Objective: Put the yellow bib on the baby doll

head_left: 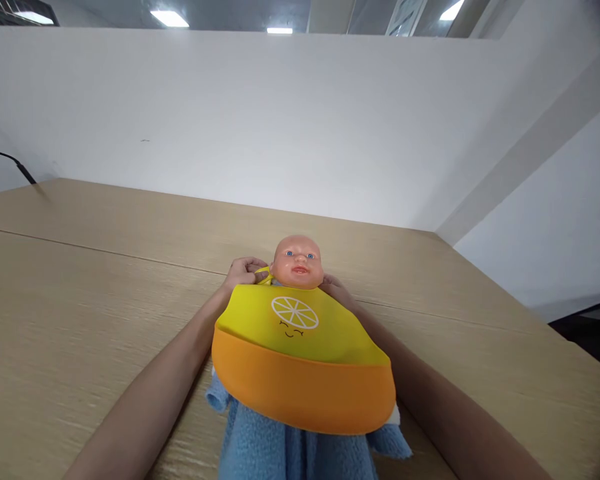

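A baby doll [297, 260] in blue fleece clothing [260, 440] lies face up, its head away from me. Over its chest is a yellow bib [250, 310] with a lemon-slice print and an orange catch pocket [305, 390]. My left hand [245, 272] pinches the bib's yellow neck strap beside the doll's head. On the other side of the neck, my right hand [336, 290] is partly tucked behind the doll and the bib. Its fingertips are hidden, so what they hold does not show.
The doll rests on a wooden table [105, 320] with a seam across it. A white wall [260, 127] rises behind the table, and another meets it at the right. A black cable [23, 170] hangs at the far left. Something dark [593, 333] stands past the right edge.
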Tool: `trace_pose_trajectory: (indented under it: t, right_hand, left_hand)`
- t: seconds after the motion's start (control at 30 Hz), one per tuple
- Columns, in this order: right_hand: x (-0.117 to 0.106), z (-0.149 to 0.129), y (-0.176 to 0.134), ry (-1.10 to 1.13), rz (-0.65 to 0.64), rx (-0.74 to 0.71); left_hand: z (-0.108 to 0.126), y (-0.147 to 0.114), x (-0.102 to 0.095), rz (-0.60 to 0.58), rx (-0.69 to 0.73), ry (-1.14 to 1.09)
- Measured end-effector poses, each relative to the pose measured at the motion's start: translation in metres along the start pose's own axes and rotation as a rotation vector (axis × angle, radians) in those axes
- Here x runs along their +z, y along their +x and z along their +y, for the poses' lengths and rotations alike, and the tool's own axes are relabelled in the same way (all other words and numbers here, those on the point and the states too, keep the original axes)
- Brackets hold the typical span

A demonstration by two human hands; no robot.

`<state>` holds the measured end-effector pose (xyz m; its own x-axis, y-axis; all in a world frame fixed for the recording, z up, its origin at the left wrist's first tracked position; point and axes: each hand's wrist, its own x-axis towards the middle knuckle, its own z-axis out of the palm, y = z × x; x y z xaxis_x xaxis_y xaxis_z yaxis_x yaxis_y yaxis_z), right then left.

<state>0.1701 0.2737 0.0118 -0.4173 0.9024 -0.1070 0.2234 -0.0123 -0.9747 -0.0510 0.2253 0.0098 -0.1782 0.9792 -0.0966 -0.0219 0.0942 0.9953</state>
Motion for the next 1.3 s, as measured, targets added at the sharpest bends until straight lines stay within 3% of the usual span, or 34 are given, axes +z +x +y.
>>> trace_pose_trajectory:
  t: [0.27,0.53,0.73,0.97,1.1,1.3]
  right_hand:
    - [0.007,-0.001,0.003,-0.014,0.012,0.021]
    - [0.005,0.003,0.014,0.025,-0.040,0.043]
    - [-0.002,0.018,0.020,0.227,-0.155,0.037]
    - [0.006,-0.001,0.009,0.341,-0.161,0.090]
    - [0.006,-0.001,0.009,0.373,-0.152,0.071]
    - [-0.002,0.020,0.022,0.239,-0.122,0.048]
  left_hand:
    - [0.002,-0.003,0.002,0.062,-0.037,-0.108]
    - [0.003,-0.005,-0.003,0.008,-0.088,-0.225]
    - [-0.004,0.002,-0.005,-0.010,-0.040,-0.194]
    - [-0.009,0.006,-0.004,0.023,-0.007,-0.251]
    - [-0.002,0.001,-0.003,0.005,-0.055,-0.272]
    - [0.008,-0.008,-0.004,-0.045,-0.180,-0.204]
